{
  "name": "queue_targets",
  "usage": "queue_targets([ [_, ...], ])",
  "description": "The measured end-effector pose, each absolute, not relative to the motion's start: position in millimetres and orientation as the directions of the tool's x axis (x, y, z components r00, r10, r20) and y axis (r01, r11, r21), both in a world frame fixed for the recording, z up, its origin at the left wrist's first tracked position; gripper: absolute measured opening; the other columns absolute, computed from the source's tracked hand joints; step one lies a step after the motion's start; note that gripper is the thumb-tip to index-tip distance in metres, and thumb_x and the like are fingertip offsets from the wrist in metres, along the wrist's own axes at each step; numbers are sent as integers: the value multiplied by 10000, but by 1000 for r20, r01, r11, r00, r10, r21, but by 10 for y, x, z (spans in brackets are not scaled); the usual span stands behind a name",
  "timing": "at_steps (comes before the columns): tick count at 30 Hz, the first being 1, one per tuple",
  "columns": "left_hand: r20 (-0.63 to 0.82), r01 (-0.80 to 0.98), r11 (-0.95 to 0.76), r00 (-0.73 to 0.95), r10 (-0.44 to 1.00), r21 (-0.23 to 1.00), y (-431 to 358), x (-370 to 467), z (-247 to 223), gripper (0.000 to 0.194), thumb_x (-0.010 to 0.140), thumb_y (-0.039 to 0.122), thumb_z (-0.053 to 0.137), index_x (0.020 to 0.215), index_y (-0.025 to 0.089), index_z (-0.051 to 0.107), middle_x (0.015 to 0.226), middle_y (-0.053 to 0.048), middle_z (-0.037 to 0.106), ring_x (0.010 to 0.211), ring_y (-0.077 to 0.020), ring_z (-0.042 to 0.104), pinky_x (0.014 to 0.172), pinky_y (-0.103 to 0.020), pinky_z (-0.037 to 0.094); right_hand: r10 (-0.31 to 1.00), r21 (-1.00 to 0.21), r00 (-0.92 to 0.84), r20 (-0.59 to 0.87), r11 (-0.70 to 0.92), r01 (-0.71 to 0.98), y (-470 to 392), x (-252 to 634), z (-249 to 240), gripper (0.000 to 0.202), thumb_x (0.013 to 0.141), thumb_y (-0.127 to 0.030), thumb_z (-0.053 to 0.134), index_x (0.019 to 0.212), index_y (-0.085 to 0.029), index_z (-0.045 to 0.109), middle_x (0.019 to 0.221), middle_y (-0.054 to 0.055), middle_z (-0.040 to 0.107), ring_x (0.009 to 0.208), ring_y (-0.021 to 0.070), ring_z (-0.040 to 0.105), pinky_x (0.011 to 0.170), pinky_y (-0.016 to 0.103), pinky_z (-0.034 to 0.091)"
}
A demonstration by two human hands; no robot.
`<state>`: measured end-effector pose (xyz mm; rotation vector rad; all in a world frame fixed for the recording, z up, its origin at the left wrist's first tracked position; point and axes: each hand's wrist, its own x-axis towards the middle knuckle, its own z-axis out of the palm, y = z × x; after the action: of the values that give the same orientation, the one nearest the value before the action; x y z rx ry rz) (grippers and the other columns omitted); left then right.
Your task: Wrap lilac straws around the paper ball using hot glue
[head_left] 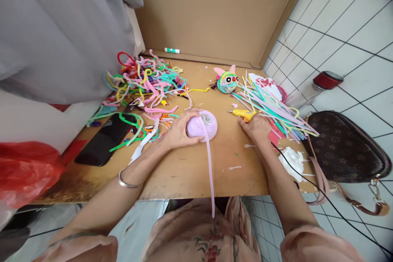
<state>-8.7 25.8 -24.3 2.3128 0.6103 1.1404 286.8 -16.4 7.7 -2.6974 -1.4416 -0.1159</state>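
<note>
My left hand (188, 131) is wrapped round the left side of a lilac pipe-cleaner ball (210, 131) on the table. A greyish, shiny patch shows at the ball's top. One loose lilac pipe cleaner (210, 168) runs from the ball toward me, past the table's front edge. My right hand (256, 127) grips a yellow glue gun (243, 113), its nozzle pointing left toward the ball but apart from it. Beyond them sits a finished-looking round figure (227, 82) with pink ears, eyes and a red nose.
A tangle of coloured pipe cleaners (153, 77) covers the back left, near a black phone (102, 141). Straight pipe cleaners (273, 106), a clear bottle (307, 94), crumpled tissue (291, 161) and a brown bag (346, 147) lie right. A black cord (322, 198) trails off right.
</note>
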Motion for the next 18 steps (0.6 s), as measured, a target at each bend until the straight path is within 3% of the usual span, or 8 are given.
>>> queue_targets([
  [4, 588, 170, -763, 541, 601, 624, 257, -86, -224, 619, 703, 420, 794, 1197, 231, 472, 1392, -181, 609, 1351, -358, 583, 1107, -553, 474, 777, -201, 614, 138, -585, 785, -253, 2832, 83, 500, 825, -458, 626, 1124, -62, 688, 1071, 256, 732, 1028, 387, 697, 787, 423, 516],
  [8, 591, 154, -760, 539, 600, 632, 260, -83, -219, 606, 703, 395, 789, 1195, 233, 475, 1398, -179, 610, 1361, -360, 575, 1114, -562, 464, 683, -454, 662, 308, -506, 733, -356, 2856, 197, 409, 735, -449, 623, 1005, -145, 673, 896, 149, 725, 826, 310, 653, 700, 390, 474],
  [10, 599, 152, -764, 532, 598, 627, 264, -84, -226, 621, 694, 391, 796, 1202, 232, 477, 1403, -180, 608, 1355, -363, 580, 1111, -563, 465, 648, -623, 692, 318, -408, 668, -318, 2831, 298, 367, 666, -443, 647, 920, -180, 633, 784, 75, 669, 704, 242, 586, 641, 349, 440],
  [13, 588, 154, -750, 527, 613, 644, 267, -86, -236, 632, 673, 385, 809, 1194, 234, 484, 1408, -178, 608, 1349, -369, 584, 1112, -566, 459, 725, -858, 641, 250, -141, 494, -160, 2715, 433, 304, 617, -421, 627, 823, -206, 563, 651, -23, 531, 582, 153, 458, 565, 292, 376],
  [15, 564, 150, -722, 525, 637, 675, 272, -87, -243, 627, 669, 384, 810, 1183, 233, 485, 1411, -177, 605, 1350, -367, 582, 1115, -561, 454, 765, -899, 587, 264, -26, 438, -62, 2608, 461, 280, 592, -396, 612, 789, -217, 525, 628, -48, 476, 568, 130, 408, 547, 279, 355],
  [18, 540, 132, -672, 493, 682, 728, 291, -90, -260, 633, 665, 416, 809, 1171, 226, 480, 1399, -179, 608, 1341, -358, 589, 1116, -547, 451, 746, -846, 574, 338, -26, 532, -30, 2480, 383, 305, 571, -373, 615, 814, -227, 502, 698, -27, 540, 605, 141, 453, 580, 291, 403],
])
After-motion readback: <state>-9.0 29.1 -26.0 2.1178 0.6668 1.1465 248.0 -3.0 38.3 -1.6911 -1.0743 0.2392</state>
